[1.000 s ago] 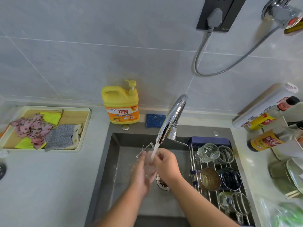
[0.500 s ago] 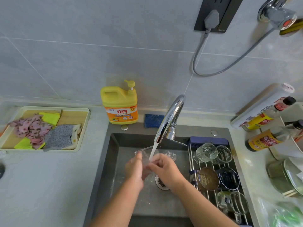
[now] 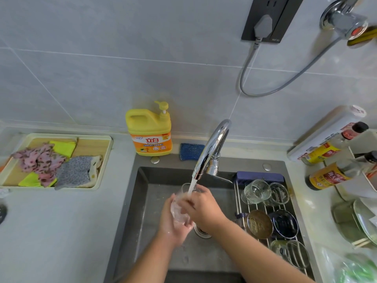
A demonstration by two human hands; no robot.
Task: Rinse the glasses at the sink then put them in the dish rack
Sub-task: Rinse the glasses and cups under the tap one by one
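A clear glass [image 3: 180,205] sits tilted under the running water of the chrome faucet [image 3: 212,149], over the grey sink [image 3: 142,201]. My left hand [image 3: 173,225] cups the glass from below and the left. My right hand [image 3: 201,209] grips its rim side, fingers over the mouth where the water lands. On the wire dish rack [image 3: 238,203] across the sink's right side lie several rinsed glasses [image 3: 256,190] and small bowls.
A yellow detergent bottle [image 3: 150,133] and a blue sponge [image 3: 191,151] stand behind the sink. A tray [image 3: 102,160] with cloths lies on the left counter. Sauce bottles [image 3: 330,175], plates and a green bag crowd the right counter.
The glass has turned from lying almost flat under the stream to mouth-up, and both hands have shifted a little lower around it.
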